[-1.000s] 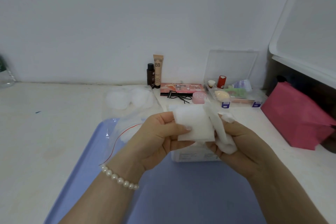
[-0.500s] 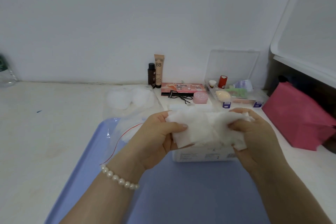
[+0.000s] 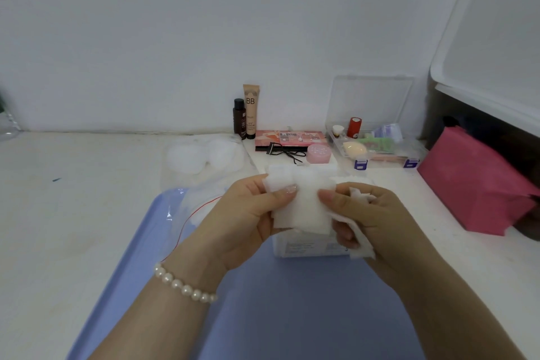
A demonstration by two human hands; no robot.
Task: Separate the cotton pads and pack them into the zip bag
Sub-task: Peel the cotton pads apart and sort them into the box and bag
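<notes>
My left hand point(image 3: 248, 219) pinches the left edge of a stack of white square cotton pads point(image 3: 302, 207) above the blue tray point(image 3: 292, 316). My right hand point(image 3: 377, 219) pinches the stack's right side with its thumb, and also holds separated thin pads point(image 3: 361, 245) in its curled fingers. The clear zip bag point(image 3: 201, 181) with a red zip line lies to the left, partly on the tray, with round white pads point(image 3: 187, 158) inside. A pack of cotton pads point(image 3: 309, 247) sits under my hands, mostly hidden.
Along the wall stand a dark bottle point(image 3: 239, 119), a BB tube point(image 3: 251, 111), a palette point(image 3: 289, 139), a pink jar point(image 3: 318, 153) and a clear open organiser box point(image 3: 377, 140). A pink pouch point(image 3: 479, 187) lies at the right, under a white shelf.
My right hand pulled a thin pad off to the right, then came back to the stack. Both thumbs now pinch the stack, held slightly higher.
</notes>
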